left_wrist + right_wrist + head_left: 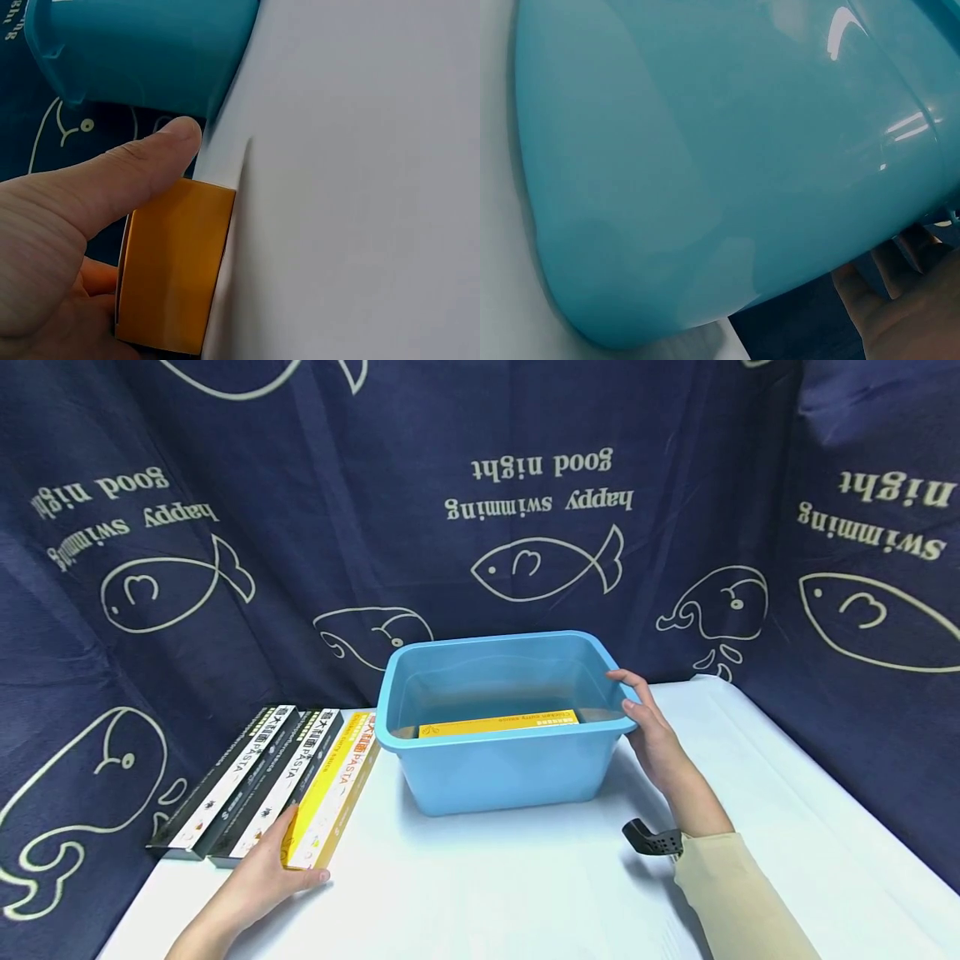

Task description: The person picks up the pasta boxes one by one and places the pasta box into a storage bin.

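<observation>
A yellow pasta box (337,793) lies at the right end of a row on the left side of the table. My left hand (258,877) grips its near end, with the thumb (142,169) along one edge and the other fingers on the opposite side, partly hidden. A blue plastic bin (502,772) stands upright in the middle, with another yellow box (498,724) inside, mostly hidden by the front wall. At the bin's right rim my right hand (660,747) holds on, its fingers (889,266) against the bin's side.
Two black-and-white pasta boxes (232,777) (281,781) lie side by side, left of the yellow one. A white cloth (480,893) covers the table. Behind and on both sides hangs a dark blue curtain (420,468) with fish drawings.
</observation>
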Demonstrator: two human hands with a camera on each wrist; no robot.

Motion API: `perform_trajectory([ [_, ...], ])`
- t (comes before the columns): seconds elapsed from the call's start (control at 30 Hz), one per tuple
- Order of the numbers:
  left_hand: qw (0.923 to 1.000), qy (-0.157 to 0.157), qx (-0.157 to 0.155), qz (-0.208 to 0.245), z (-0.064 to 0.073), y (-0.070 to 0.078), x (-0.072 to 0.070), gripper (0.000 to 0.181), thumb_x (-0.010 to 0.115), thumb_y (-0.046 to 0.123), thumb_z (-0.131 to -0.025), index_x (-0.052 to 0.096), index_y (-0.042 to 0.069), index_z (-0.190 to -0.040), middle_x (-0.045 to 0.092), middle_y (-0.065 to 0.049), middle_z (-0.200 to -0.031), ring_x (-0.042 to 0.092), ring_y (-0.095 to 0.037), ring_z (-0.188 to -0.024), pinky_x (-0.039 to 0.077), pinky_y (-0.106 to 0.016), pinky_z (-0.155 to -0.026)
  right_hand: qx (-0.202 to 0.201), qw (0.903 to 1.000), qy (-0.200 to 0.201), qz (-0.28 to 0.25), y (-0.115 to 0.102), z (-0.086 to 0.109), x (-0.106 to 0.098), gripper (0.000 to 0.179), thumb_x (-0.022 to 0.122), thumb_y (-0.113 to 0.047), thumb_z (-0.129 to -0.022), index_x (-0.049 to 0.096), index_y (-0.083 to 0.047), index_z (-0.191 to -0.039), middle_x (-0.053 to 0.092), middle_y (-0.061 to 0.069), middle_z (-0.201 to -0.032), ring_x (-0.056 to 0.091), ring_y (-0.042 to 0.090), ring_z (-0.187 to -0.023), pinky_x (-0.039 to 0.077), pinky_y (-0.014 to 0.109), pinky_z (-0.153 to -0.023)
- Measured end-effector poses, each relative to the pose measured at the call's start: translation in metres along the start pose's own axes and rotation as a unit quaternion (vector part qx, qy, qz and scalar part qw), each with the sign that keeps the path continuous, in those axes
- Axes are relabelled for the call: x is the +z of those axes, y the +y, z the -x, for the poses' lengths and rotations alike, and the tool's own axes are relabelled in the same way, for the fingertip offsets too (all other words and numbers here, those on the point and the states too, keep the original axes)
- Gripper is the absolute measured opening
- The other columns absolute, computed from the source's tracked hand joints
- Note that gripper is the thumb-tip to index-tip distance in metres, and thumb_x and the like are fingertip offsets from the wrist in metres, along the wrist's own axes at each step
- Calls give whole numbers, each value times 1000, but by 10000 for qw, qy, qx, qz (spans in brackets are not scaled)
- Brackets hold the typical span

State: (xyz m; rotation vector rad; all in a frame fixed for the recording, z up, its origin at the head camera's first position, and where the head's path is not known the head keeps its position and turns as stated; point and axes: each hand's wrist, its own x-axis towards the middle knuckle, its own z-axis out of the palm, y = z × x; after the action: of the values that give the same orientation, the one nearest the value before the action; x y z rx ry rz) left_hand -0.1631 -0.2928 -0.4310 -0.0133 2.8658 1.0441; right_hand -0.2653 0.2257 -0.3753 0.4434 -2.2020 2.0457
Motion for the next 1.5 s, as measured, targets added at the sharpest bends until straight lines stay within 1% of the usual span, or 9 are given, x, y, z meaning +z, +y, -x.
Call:
perform_trajectory([
  [0.1,9998,135,54,-105,0,0,1,124,90,36,-68,14,-9,-155,38,-32,-148,47,-40,-124,36,-57,-104,-8,10000,0,-18,0,0,0,51,36,-33,-97,31,-32,-148,3,5,-168,5,43,-154,1,74,-116],
  [0.27,9993,274,-32,-272,0,1,1,120,90,38,-68,20,-8,-153,48,-30,-141,52,-36,-118,41,-53,-100,-30,10000,-13,-34,1,0,0,51,36,-33,-97,31,-31,-148,2,5,-168,5,43,-153,1,74,-116],
  [0.47,9980,426,-71,-452,1,3,1,114,89,37,-70,24,-10,-151,51,-32,-138,54,-38,-118,43,-54,-99,-34,10000,-12,-20,1,0,0,51,36,-34,-97,31,-32,-148,2,4,-168,4,43,-154,1,74,-116],
  [0.6,9975,544,-51,-448,1,3,2,111,88,38,-71,27,-9,-151,52,-32,-137,56,-38,-117,44,-52,-98,-39,10000,-14,-23,1,0,0,52,36,-34,-97,31,-31,-148,2,4,-168,4,43,-154,1,75,-116],
  [0.83,9935,999,-32,-539,5,5,2,105,88,40,-71,36,-5,-149,55,-28,-138,59,-36,-114,45,-47,-95,-61,10000,-38,-27,0,1,0,52,36,-34,-97,31,-31,-148,2,5,-168,5,43,-153,2,75,-116],
  [1.13,9912,1238,-354,-324,4,10,-1,99,86,42,-73,38,3,-150,51,-28,-143,56,-38,-118,42,-45,-95,-114,9999,-29,-60,0,1,0,52,36,-33,-96,32,-30,-148,3,6,-168,5,43,-153,2,74,-116],
  [1.3,9889,1416,-446,51,5,11,0,96,85,42,-75,37,7,-151,49,-26,-147,51,-38,-123,39,-43,-94,-98,9999,-7,-32,0,1,0,52,37,-33,-96,32,-30,-148,3,6,-168,6,43,-153,2,75,-116],
  [1.4,9851,1654,-391,275,6,11,0,91,85,40,-77,40,10,-150,51,-25,-145,52,-30,-121,39,-31,-92,-79,10000,3,-13,1,1,1,52,37,-33,-96,32,-31,-148,3,6,-168,6,43,-153,2,75,-116],
  [1.5,9772,2033,-222,573,7,10,2,82,86,33,-77,46,11,-146,56,-23,-139,55,-5,-105,39,-12,-82,-75,10000,11,-2,0,0,1,52,37,-34,-96,32,-31,-148,3,5,-168,5,43,-153,2,75,-116],
])
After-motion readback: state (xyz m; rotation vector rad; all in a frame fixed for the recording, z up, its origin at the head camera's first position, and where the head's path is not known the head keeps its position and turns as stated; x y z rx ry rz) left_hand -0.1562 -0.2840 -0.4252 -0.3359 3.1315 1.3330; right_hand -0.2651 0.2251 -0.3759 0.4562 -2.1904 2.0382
